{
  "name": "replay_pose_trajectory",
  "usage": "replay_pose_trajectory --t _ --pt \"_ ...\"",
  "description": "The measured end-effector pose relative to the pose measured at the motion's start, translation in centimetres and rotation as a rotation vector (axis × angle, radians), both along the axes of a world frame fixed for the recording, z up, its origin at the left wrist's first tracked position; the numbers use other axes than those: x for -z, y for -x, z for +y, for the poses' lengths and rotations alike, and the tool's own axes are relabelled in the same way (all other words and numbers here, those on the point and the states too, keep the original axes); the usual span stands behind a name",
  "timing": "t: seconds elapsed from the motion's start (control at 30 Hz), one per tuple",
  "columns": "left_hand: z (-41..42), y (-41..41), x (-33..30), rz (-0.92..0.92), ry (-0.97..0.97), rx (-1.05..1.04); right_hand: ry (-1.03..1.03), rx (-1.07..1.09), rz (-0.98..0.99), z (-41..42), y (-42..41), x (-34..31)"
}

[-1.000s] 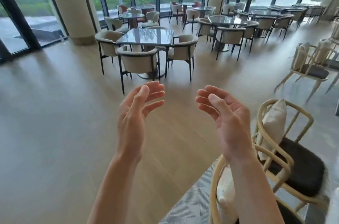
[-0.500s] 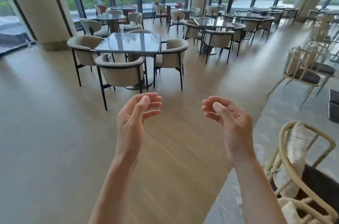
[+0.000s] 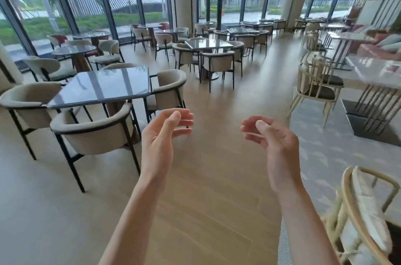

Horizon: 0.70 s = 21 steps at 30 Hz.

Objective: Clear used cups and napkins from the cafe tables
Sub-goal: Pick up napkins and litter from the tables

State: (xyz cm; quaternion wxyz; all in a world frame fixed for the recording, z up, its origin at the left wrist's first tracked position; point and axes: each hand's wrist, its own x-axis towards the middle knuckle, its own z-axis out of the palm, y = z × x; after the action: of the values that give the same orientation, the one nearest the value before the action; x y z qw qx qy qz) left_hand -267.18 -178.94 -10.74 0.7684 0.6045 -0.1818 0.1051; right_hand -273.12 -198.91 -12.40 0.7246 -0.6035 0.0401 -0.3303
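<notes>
My left hand (image 3: 161,134) and my right hand (image 3: 274,142) are raised in front of me over the wooden floor, palms turned toward each other, fingers loosely curved, both holding nothing. A dark glossy square table (image 3: 102,85) stands ahead on the left, its top bare. Further back is a second dark table (image 3: 208,43), also bare. I see no cups or napkins on any table top in view.
Beige padded chairs (image 3: 93,132) ring the near table. Cream wire-frame chairs (image 3: 316,89) and a white table (image 3: 375,72) stand on the right. A cushioned chair (image 3: 364,217) is close at bottom right. A wooden aisle (image 3: 217,178) runs forward between them.
The view has moved forward and swung right: the near table now sits further left and closer. Both hands stay raised, empty, with the same loose curve.
</notes>
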Motion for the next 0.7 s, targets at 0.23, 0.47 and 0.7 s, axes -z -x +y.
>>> replay_pose_trajectory --t 0.23,0.47,0.7 --pt "-2.0 -15.9 0.5 0.002 0.017 -0.051 0.011 -0.012 -0.036 -3.0 -17.5 0.1" --pt "-4.6 -33.0 -3.8 -0.045 0.069 -0.088 0.088 -0.061 -0.056 -6.2 -35.2 -4.8" --pt "-8.7 -49.3 -1.4 -0.035 0.091 -0.007 0.085 -0.018 -0.025 -8.9 -49.8 -2.4"
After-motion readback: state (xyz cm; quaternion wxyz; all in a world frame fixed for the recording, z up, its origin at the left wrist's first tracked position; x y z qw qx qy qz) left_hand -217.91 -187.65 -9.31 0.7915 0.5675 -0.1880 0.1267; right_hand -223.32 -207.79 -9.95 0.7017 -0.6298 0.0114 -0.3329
